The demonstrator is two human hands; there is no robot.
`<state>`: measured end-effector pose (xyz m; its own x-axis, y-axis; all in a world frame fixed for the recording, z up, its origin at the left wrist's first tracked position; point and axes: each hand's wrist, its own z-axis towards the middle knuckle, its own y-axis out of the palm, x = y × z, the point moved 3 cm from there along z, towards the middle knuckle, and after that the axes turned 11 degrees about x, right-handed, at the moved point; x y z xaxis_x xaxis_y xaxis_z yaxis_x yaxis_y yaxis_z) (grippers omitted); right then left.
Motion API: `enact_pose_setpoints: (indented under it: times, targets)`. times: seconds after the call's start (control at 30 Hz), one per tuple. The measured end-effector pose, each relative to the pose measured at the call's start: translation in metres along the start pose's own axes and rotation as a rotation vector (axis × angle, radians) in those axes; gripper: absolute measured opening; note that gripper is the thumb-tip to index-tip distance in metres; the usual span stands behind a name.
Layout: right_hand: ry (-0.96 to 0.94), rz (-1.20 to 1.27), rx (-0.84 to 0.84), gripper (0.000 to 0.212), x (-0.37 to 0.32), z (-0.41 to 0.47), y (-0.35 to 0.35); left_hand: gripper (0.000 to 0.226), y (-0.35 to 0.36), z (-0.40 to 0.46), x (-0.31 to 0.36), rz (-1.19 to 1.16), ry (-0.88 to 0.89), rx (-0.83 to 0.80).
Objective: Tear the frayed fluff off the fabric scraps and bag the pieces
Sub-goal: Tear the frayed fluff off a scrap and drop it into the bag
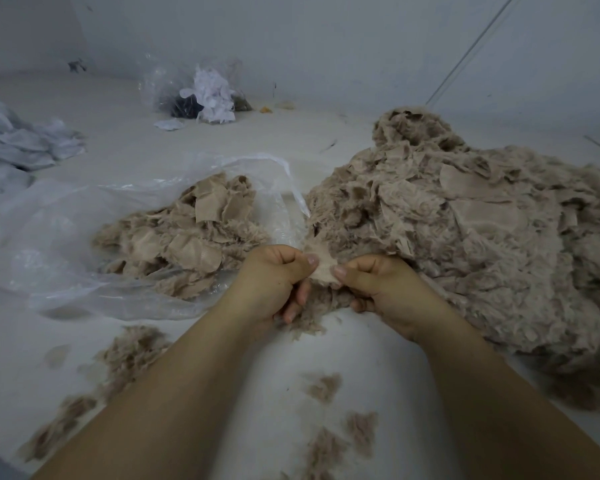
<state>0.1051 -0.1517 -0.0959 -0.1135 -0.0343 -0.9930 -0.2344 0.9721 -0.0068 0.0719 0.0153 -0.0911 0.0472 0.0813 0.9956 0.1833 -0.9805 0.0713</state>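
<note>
White flooring strewn with beige fluff [129, 355]: left hand [274, 282] and right hand [378, 289] pinch one fabric scrap [323, 271] between thumbs and curled fingers, plastic bag [66, 237] of pieces left, unsorted heap [482, 237] right.

Scrap pile [482, 237]: running off the right edge. White cloth [18, 147]: being cut by the left edge. Far bag [201, 91]: contents blurring together, dark item unidentifiable. Scrap [323, 270]: lower part hiding behind fingers.
</note>
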Motion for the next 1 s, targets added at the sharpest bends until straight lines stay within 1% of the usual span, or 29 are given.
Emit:
enact_pose_setpoints:
  times: [0.07, 0.1, 0.13, 0.17, 0.2, 0.23, 0.27, 0.3, 0.33, 0.37, 0.43, 0.47, 0.53, 0.57, 0.63, 0.67, 0.7, 0.8, 0.9, 1.0]
  targets:
    - [0.007, 0.018, 0.025, 0.026, 0.001, 0.002, -0.001, 0.036, 0.0, -0.001, 0.001, -0.019, -0.002, 0.039]
    - [0.008, 0.027, 0.038, 0.031, 0.002, 0.002, -0.002, 0.036, -0.002, 0.0, 0.004, -0.072, 0.005, 0.092]
    - [0.007, 0.035, 0.046, 0.035, 0.002, 0.002, -0.002, 0.036, -0.006, 0.002, 0.008, -0.164, 0.025, 0.171]
    - [0.008, 0.036, 0.045, 0.035, 0.002, 0.001, -0.003, 0.031, -0.012, 0.003, 0.013, -0.295, 0.057, 0.254]
    - [0.009, 0.03, 0.039, 0.035, 0.002, 0.001, -0.003, 0.021, -0.017, 0.007, 0.018, -0.427, 0.105, 0.32]
    - [0.011, 0.016, 0.038, 0.033, 0.003, 0.001, -0.003, 0.013, -0.021, 0.009, 0.021, -0.528, 0.144, 0.35]
    - [0.015, 0.002, 0.042, 0.03, 0.003, 0.001, -0.002, 0.025, -0.023, 0.012, 0.021, -0.56, 0.151, 0.372]
    - [0.019, -0.008, 0.049, 0.028, 0.004, 0.002, -0.002, 0.036, -0.023, 0.013, 0.018, -0.523, 0.131, 0.375]
    - [0.023, -0.011, 0.055, 0.027, 0.004, 0.003, -0.003, 0.034, -0.02, 0.012, 0.015, -0.418, 0.097, 0.379]
    - [0.028, -0.005, 0.055, 0.026, 0.004, 0.003, -0.003, 0.025, -0.015, 0.01, 0.011, -0.265, 0.085, 0.367]
    - [0.035, 0.017, 0.041, 0.025, 0.005, 0.004, -0.003, 0.004, -0.008, 0.007, 0.004, 0.17, 0.137, 0.323]
    - [0.034, 0.022, 0.036, 0.024, 0.005, 0.004, -0.003, 0.006, -0.005, 0.007, 0.001, 0.368, 0.182, 0.289]
    - [0.029, -0.002, 0.03, 0.022, 0.006, 0.005, -0.004, 0.023, 0.0, 0.008, -0.003, 0.643, 0.235, 0.163]
    - [0.028, -0.02, 0.024, 0.02, 0.006, 0.005, -0.004, 0.028, 0.001, 0.008, -0.004, 0.737, 0.254, 0.096]
    - [0.03, -0.042, 0.014, 0.019, 0.007, 0.007, -0.004, 0.031, 0.005, 0.005, -0.002, 0.911, 0.309, -0.013]
    - [0.033, -0.048, 0.011, 0.019, 0.008, 0.007, -0.004, 0.031, 0.006, 0.004, -0.001, 0.933, 0.325, -0.042]
    - [0.036, -0.059, 0.008, 0.019, 0.008, 0.008, -0.004, 0.03, 0.005, 0.003, 0.0, 0.857, 0.289, -0.042]
    - [0.04, -0.113, 0.005, 0.019, 0.008, 0.01, -0.002, 0.027, -0.001, 0.003, 0.002, 0.397, 0.086, 0.032]
    - [0.056, -0.124, 0.012, 0.019, 0.007, 0.009, -0.002, 0.031, -0.001, 0.001, 0.006, 0.243, 0.038, 0.01]
    - [0.063, -0.143, 0.038, 0.018, 0.006, 0.009, -0.003, 0.026, 0.001, -0.001, 0.008, 0.103, -0.013, -0.035]
